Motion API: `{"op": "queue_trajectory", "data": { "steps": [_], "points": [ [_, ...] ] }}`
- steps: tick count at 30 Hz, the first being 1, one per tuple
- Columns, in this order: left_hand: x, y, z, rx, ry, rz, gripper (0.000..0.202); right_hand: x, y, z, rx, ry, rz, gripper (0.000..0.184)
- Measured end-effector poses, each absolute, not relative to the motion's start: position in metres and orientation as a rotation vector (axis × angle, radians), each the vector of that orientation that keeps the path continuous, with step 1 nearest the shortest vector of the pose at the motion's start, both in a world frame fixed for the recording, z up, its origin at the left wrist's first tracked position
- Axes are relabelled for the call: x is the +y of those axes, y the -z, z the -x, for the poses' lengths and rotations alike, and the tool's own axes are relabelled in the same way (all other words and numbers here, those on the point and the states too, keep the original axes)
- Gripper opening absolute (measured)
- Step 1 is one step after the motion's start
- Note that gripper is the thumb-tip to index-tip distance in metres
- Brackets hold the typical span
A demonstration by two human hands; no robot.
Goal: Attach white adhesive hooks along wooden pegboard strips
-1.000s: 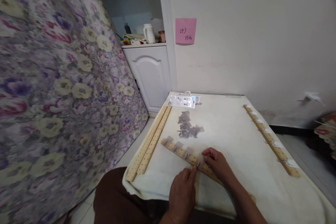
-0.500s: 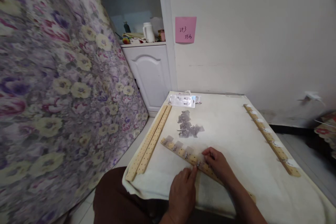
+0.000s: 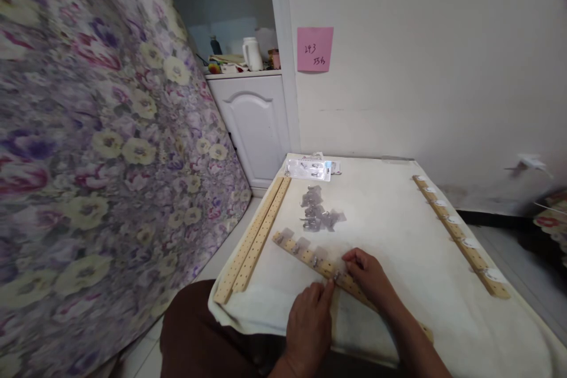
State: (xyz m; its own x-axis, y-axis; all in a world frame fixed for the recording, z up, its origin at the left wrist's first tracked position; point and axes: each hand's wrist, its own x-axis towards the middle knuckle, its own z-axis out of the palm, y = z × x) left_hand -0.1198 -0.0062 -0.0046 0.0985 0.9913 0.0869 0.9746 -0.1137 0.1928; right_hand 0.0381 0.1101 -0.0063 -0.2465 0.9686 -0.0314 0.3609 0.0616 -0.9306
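Note:
A perforated wooden strip [image 3: 328, 266] lies slantwise on the cloth in front of me. Several metal hooks with clear plastic backs, such as this hook [image 3: 315, 260], are set along it. My left hand [image 3: 310, 319] is at its near edge, fingers closed and fingertips on another hook [image 3: 336, 275]. Across the strip, my right hand [image 3: 365, 271] is closed in a pinch at that hook's clear back; the exact grip is partly hidden. Beyond the strip is a loose pile of similar hooks [image 3: 313, 212].
Two perforated wooden strips [image 3: 261, 230] lie along the table's left side. Another strip with white-backed hooks [image 3: 460, 239] runs along the right. Clear packaging [image 3: 308, 169] lies at the back of the cloth-covered table [image 3: 376, 207]. A floral curtain [image 3: 110, 147] hangs on the left.
The view has shifted very slightly. Both hands stay at the same hook, with no clear movement of the strip.

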Motion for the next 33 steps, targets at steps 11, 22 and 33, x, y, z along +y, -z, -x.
{"op": "queue_trajectory", "data": {
  "steps": [11,22,33],
  "points": [
    [-0.0066,0.0059,0.1209,2.028,-0.291,-2.28,0.066,0.1078,0.0016,-0.0357,-1.725,-1.159,1.367,0.015],
    [-0.0061,0.0048,0.1217,2.037,-0.284,-2.28,0.063,0.1083,0.0049,-0.0319,-1.737,-1.129,1.432,0.015],
    [-0.0052,0.0033,0.1229,2.007,-0.276,-2.278,0.063,0.1104,0.0093,-0.0299,-1.664,-1.186,1.431,0.013]
  ]
}}
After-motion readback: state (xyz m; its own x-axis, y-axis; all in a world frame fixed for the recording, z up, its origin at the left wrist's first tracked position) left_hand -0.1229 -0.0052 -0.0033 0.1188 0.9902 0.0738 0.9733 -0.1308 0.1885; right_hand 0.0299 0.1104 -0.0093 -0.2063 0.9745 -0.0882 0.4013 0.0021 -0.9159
